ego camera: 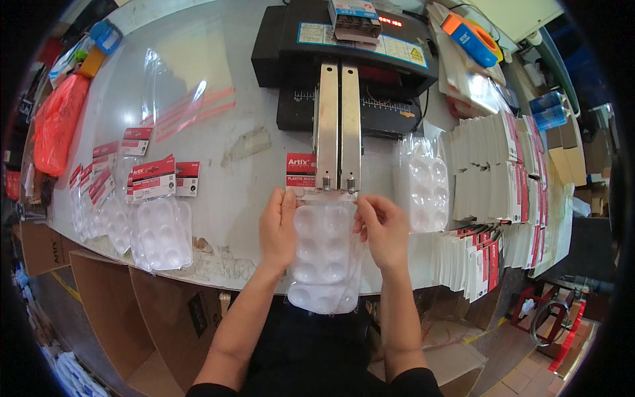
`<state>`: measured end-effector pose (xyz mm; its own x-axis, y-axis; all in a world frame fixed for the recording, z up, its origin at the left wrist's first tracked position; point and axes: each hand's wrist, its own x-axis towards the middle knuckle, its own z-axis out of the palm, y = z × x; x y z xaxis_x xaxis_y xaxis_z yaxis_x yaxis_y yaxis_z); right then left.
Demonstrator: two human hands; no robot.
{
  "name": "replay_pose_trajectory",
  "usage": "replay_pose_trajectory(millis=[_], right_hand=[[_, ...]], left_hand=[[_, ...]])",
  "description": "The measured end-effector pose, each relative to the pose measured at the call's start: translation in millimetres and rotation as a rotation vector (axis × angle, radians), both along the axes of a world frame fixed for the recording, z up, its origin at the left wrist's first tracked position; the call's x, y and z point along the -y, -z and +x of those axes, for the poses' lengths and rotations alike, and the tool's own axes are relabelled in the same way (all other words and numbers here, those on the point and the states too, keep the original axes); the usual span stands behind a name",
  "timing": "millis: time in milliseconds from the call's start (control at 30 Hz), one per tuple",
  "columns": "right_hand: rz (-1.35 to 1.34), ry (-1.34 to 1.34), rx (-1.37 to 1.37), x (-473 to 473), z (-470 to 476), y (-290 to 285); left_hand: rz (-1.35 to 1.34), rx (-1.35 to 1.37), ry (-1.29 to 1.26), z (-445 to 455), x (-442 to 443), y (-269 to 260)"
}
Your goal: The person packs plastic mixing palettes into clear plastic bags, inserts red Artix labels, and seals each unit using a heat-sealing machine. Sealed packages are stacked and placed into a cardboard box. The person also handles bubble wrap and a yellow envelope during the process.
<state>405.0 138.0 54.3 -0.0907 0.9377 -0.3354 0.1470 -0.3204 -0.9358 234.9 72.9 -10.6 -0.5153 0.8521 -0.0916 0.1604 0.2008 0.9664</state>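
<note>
A white plastic mixing palette (321,243) in a clear bag hangs over the table's front edge. More white plastic palette (317,297) shows just below it, partly overlapped. The red and white header card (300,173) at its top lies under the twin metal arms (327,124) of an electric stapling machine (292,54), which hide most of it. My left hand (279,233) pinches the card's lower left corner between thumb and fingers. At the opposite corner my right hand (386,231), slightly blurred, has thumb and fingertips closed on the card's edge.
Carded palettes (161,228) are piled at left. Uncarded bagged palettes (427,188) stand right of the machine, beside stacked header cards (481,168). A staple box (353,22) sits on the machine. Zip bags (191,74), a red plastic bag (59,124) and a tape dispenser (469,39) lie farther out; cartons (104,307) stand below.
</note>
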Motion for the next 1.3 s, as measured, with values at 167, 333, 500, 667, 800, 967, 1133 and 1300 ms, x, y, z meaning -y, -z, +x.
replay_pose_trajectory(millis=[167, 333, 500, 667, 800, 967, 1133, 1300], right_hand=[[0.591, 0.458, 0.772, 29, 109, -69], [0.453, 0.065, 1.07, 35, 219, -40], [0.34, 0.109, 0.959, 29, 234, -37], [0.375, 0.282, 0.842, 30, 221, -34], [0.39, 0.462, 1.05, 41, 190, -35], [0.578, 0.568, 0.618, 51, 100, -70], [0.517, -0.304, 0.471, 24, 23, -70], [0.686, -0.515, 0.631, 11, 1, -57]], left_hand=[[0.036, 0.061, -0.55, -137, 47, -40], [-0.303, -1.023, -0.529, -230, 66, -76], [-0.091, -0.49, 0.045, -55, 39, -31], [-0.041, -0.222, 0.16, 22, 31, -19], [0.029, 0.193, 0.121, 17, 32, -35], [-0.193, 0.679, 0.202, 21, 45, -61], [-0.062, 0.669, 0.359, 20, 50, -82], [-0.142, 0.411, 0.307, 15, 49, -87]])
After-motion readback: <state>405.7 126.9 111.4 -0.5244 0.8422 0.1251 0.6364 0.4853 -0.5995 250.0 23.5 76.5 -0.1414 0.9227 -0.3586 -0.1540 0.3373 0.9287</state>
